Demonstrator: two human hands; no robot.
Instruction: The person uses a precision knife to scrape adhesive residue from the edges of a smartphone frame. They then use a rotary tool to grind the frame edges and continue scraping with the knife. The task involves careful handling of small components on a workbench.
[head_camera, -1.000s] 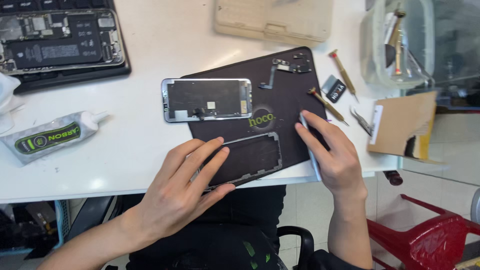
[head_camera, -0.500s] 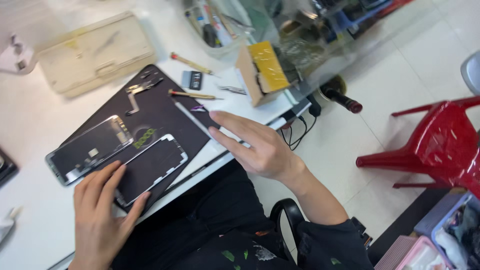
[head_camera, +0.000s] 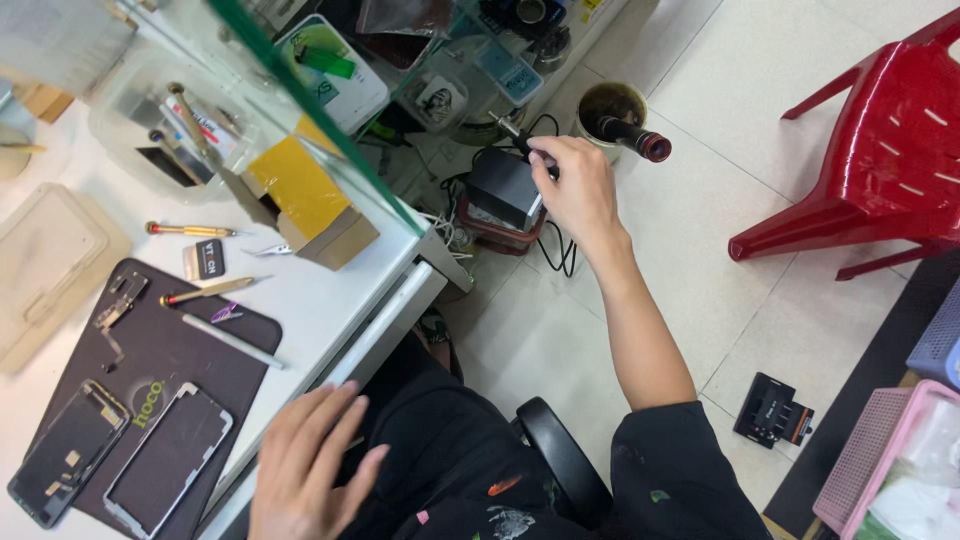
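Observation:
My right hand (head_camera: 575, 190) reaches down past the desk's right edge to the floor. Its fingers are pinched on a thin dark tool (head_camera: 520, 135) just above a black box-shaped device (head_camera: 503, 188) with cables. A black handle with a red ring (head_camera: 630, 137) rests in a round cup beside it. My left hand (head_camera: 310, 470) hovers at the desk's front edge, holding nothing, with its fingers apart. Left of that hand, two phone screens (head_camera: 165, 460) (head_camera: 65, 450) lie on a dark work mat (head_camera: 190, 350).
On the white desk are two screwdrivers (head_camera: 190, 230) (head_camera: 210, 291), a grey pry stick (head_camera: 232, 342), a yellow-topped cardboard box (head_camera: 310, 200) and a beige case (head_camera: 50, 270). A red plastic chair (head_camera: 880, 170), a small black device (head_camera: 772, 410) and a pink basket (head_camera: 890, 470) are on the floor.
My view has swung right toward the floor. My right hand left the mat and reached down to the black device. My left hand lifted off the phone screen and drew back to the desk edge.

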